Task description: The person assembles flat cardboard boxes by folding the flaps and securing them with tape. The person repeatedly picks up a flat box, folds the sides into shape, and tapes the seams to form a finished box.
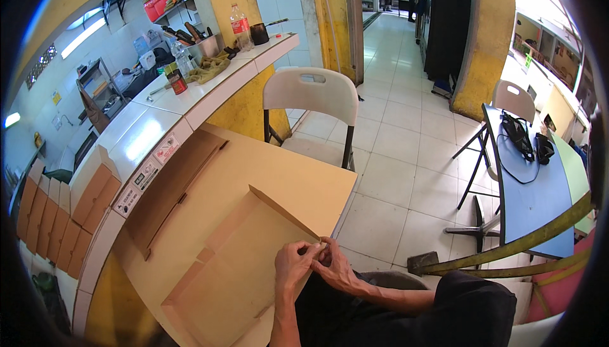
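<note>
A partly folded brown cardboard box (238,283) lies on the tan tabletop (304,166) in front of me. Its far right side wall (282,210) stands up, while creased flaps run along its left edge. At the right corner of the box, my left hand (293,263) and my right hand (334,269) meet, thumbs and fingers pinched together on the cardboard. The fingers partly hide the corner itself. Beyond the box on the left, a second flat piece of cardboard (177,198) rests along the counter.
A tiled counter (149,122) curves along the left, bearing bottles (241,26), a dark mug (259,33) and a cloth. Stacked cardboard boxes (57,226) stand far left. A folding chair (311,103) is across the table. To the right is a blue table (530,201) with black straps.
</note>
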A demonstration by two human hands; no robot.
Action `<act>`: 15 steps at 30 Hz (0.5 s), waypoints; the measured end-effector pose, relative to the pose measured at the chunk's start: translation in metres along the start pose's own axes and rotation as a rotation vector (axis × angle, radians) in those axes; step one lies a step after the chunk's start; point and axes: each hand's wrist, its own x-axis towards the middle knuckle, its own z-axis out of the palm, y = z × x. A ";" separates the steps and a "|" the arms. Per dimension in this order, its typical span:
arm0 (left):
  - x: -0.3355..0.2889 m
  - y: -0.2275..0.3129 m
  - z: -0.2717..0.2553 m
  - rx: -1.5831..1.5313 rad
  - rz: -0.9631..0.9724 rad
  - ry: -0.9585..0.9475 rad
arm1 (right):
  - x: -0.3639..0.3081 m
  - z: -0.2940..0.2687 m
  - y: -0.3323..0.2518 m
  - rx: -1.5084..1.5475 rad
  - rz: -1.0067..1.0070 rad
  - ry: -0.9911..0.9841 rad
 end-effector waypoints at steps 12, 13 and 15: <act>0.023 -0.007 -0.003 0.044 0.077 -0.071 | 0.004 -0.005 0.003 0.573 0.218 0.076; 0.024 -0.005 -0.002 0.062 0.102 -0.059 | 0.003 -0.005 0.006 0.602 0.217 0.079; 0.024 -0.003 -0.002 0.125 0.153 -0.033 | 0.004 -0.003 0.013 0.663 0.212 0.080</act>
